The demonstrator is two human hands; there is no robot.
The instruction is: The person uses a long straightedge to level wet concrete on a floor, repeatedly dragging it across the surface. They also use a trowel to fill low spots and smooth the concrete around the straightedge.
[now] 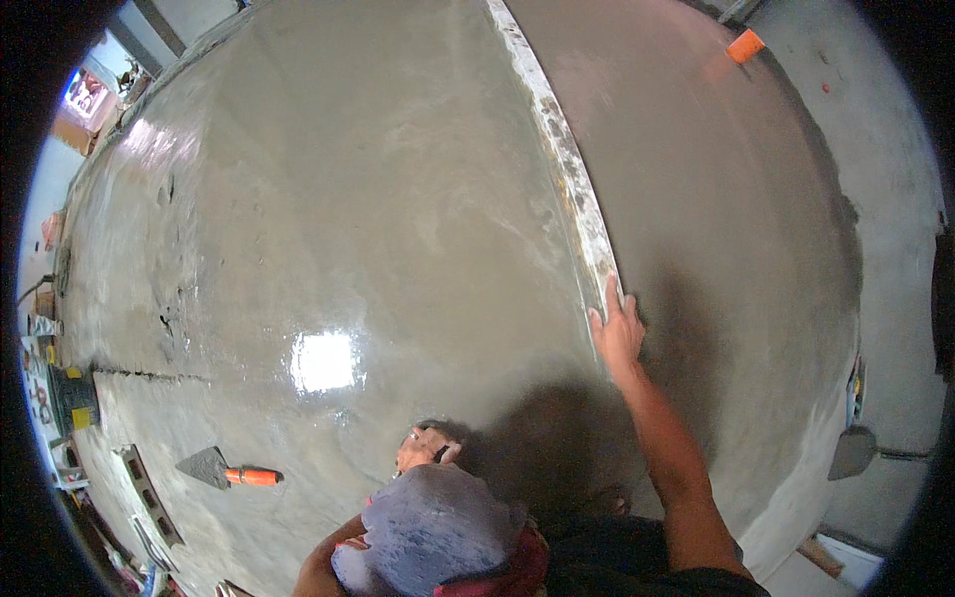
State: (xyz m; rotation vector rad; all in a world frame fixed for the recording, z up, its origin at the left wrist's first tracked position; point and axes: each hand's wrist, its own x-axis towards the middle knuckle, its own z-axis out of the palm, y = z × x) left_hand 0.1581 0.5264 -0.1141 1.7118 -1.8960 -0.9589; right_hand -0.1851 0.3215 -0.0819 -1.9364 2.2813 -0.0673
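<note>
My right hand (617,328) reaches forward and grips the near end of a long, white, mud-spotted straightedge (557,139), which lies across smooth, wet grey screed (398,249). Low in the centre, my left hand (428,446) is down at the wet surface, partly hidden behind my grey, cement-smeared knee (438,527); whether it holds anything is unclear. A pointed trowel with an orange handle (249,476) lies left of that hand.
At the left are a hollow block (147,493), a dark container (75,398) and clutter along the edge. An orange object (744,46) sits at the upper right. A shovel (856,453) lies at the right beside a paler concrete strip (895,249).
</note>
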